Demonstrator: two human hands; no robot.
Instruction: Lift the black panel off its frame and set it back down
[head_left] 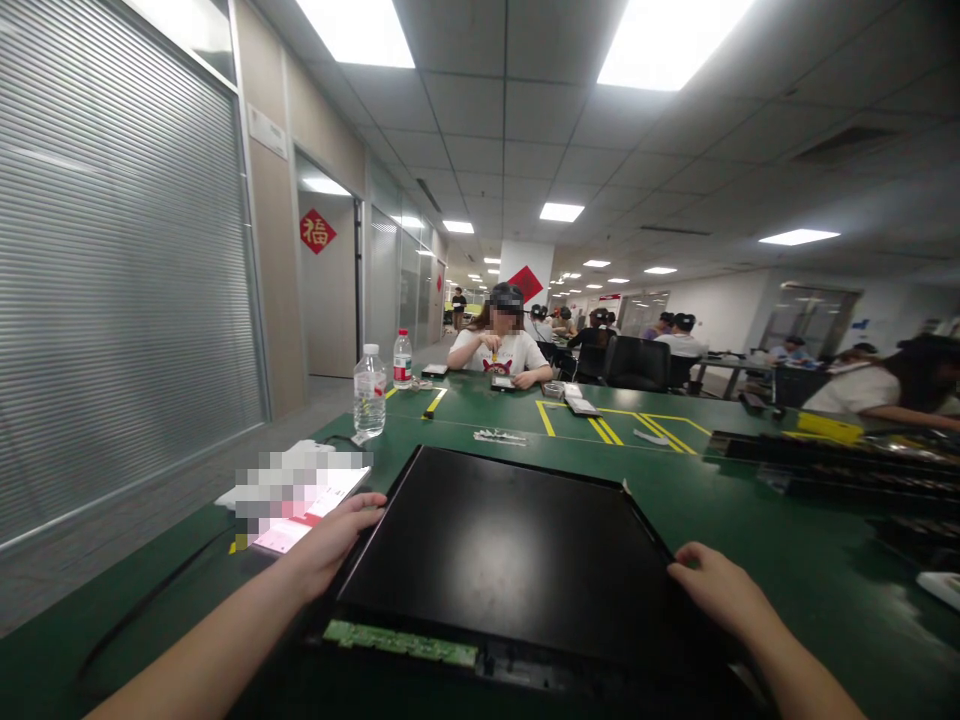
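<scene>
A black flat display panel (495, 540) lies before me, its dark glossy face up and reflecting the ceiling lights. Along its near edge runs a green circuit board (401, 643). My left hand (337, 540) grips the panel's left edge, fingers curled over the rim. On the opposite side, my right hand (716, 590) holds the right edge with thumb and fingers closed on it. The undersides of both grips are hidden.
Left of the panel lies a lit phone or tablet (300, 515), partly blurred out. Two bottles, a larger clear one (369, 392) and a red-capped one (403, 360), stand beyond. Stacked black frames (825, 470) lie at right. Across the green table (480, 405) sits a person (502, 345).
</scene>
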